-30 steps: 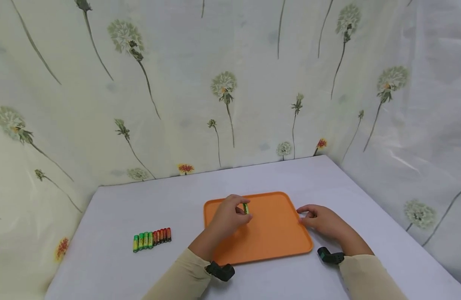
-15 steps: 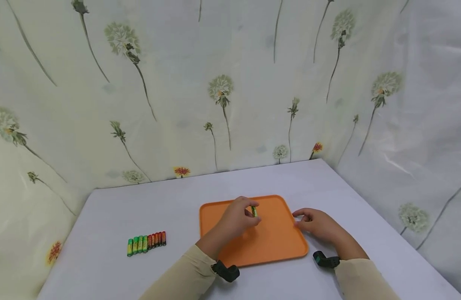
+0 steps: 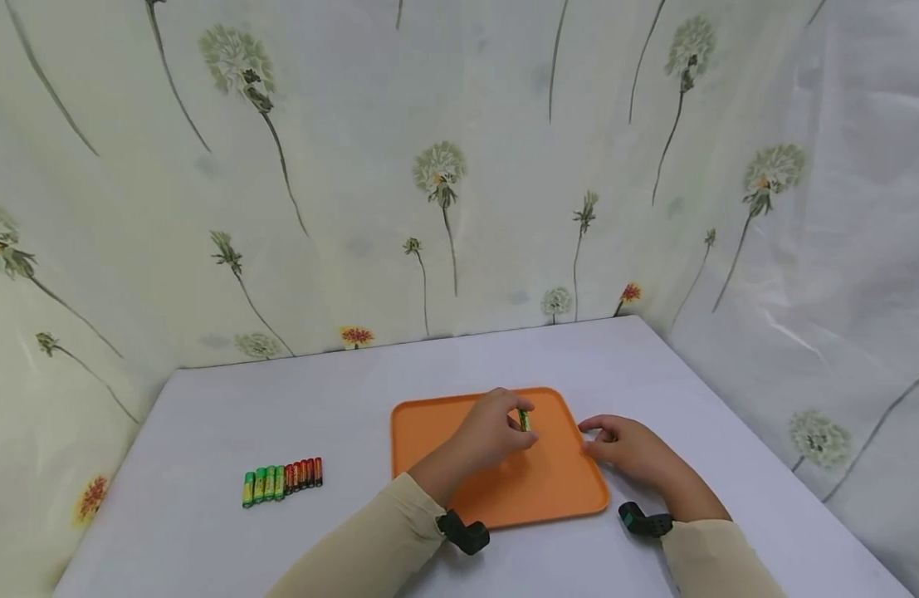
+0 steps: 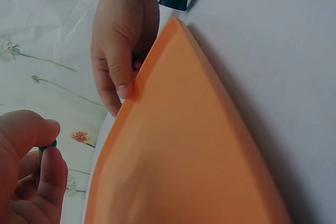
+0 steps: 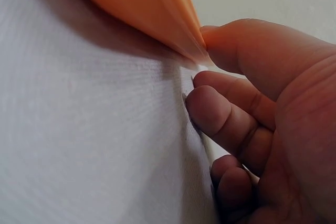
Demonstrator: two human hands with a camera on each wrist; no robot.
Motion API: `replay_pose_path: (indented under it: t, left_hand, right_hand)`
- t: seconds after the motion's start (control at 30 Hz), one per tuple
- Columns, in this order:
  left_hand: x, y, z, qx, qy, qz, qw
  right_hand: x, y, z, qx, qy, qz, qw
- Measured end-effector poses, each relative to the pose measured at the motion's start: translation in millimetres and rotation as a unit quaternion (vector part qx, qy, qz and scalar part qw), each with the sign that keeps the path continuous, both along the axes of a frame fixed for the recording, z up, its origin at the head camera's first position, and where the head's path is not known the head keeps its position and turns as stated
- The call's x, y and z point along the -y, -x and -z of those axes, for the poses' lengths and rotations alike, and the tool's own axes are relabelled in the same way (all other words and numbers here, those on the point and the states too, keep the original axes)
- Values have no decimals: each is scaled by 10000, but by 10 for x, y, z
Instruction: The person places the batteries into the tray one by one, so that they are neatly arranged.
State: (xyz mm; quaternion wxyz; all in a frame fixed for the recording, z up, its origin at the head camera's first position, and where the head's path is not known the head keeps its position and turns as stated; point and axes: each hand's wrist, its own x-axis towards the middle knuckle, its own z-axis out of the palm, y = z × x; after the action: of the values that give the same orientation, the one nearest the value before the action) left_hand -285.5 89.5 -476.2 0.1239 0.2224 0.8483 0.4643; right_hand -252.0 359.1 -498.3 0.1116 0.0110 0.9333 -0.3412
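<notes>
My left hand pinches a small green battery between thumb and fingertips, over the orange tray. In the left wrist view only the green end of this battery shows between the fingers. My right hand is at the tray's right side, its thumb and index fingertip right at the rim. The right wrist view has the thumb touching the tray's edge, while the other fingers bend loosely below it. Left of the tray, several green batteries and several red batteries lie side by side in one row.
The tray and batteries are on a white-covered table. A curtain with dandelion prints hangs behind and along the sides. Each wrist wears a black camera; the left one sits low over the tray's front edge.
My left hand has moved right across the tray with the green battery still pinched. The right hand stays at the tray's edge. The whole head view has shifted slightly.
</notes>
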Motion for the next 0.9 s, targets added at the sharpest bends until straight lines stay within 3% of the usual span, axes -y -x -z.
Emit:
replay_pose_path:
  t: [0.37,0.6,0.9]
  left_hand:
    - [-347,14,56,-356,634,-44,9973]
    - [-470,-8,114,-312,1316,-211,9906]
    - [-594,-28,188,-219,1588,-207,9868]
  right_hand:
    - [-60,54,12,120,-53,141,9998]
    - [-41,39,63,90,53,179,9998]
    - [-19,32,72,32,92,166,9998]
